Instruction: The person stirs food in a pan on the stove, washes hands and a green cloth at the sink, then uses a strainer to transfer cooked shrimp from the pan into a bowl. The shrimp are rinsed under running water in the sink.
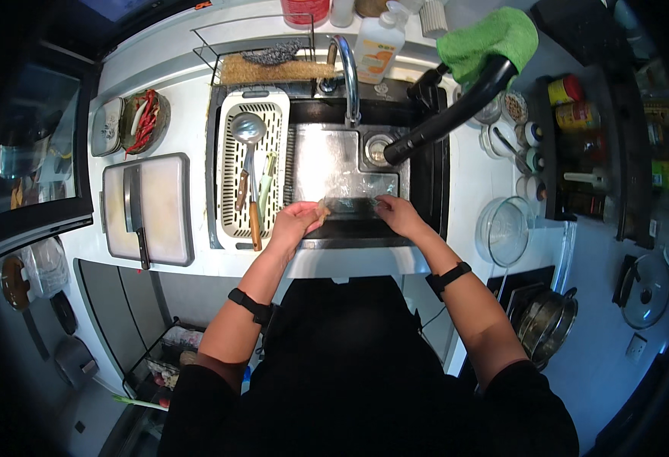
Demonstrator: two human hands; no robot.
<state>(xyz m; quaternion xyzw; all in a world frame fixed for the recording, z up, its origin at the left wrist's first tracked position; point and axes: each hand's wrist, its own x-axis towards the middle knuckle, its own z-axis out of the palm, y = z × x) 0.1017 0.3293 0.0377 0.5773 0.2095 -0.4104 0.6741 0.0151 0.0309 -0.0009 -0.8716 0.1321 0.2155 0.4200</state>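
Observation:
Over the front of the metal sink (pixel 334 154), my left hand (pixel 299 224) pinches a small pale-brown piece (pixel 324 211), perhaps a scrap of ginger or peel. To its right, my right hand (pixel 398 216) hovers above the basin with the fingers bent. Whether anything thin sits between those fingertips is too small to tell. Shiny, wet-looking patches show on the sink floor between the hands. Left of my left hand, a cream draining basket (pixel 227 188) holds a steel ladle (pixel 249 128), a wooden-handled tool (pixel 243 188) and a pale green peeler-like tool (pixel 266 185).
A cleaver-like knife (pixel 134 211) lies on a white cutting board (pixel 166 211) at left, below a bowl of red chillies (pixel 146 120). The chrome faucet (pixel 350 80) and a black pipe (pixel 454 114) draped with green cloth (pixel 494 40) overhang the sink. A strainer (pixel 505 231) sits right.

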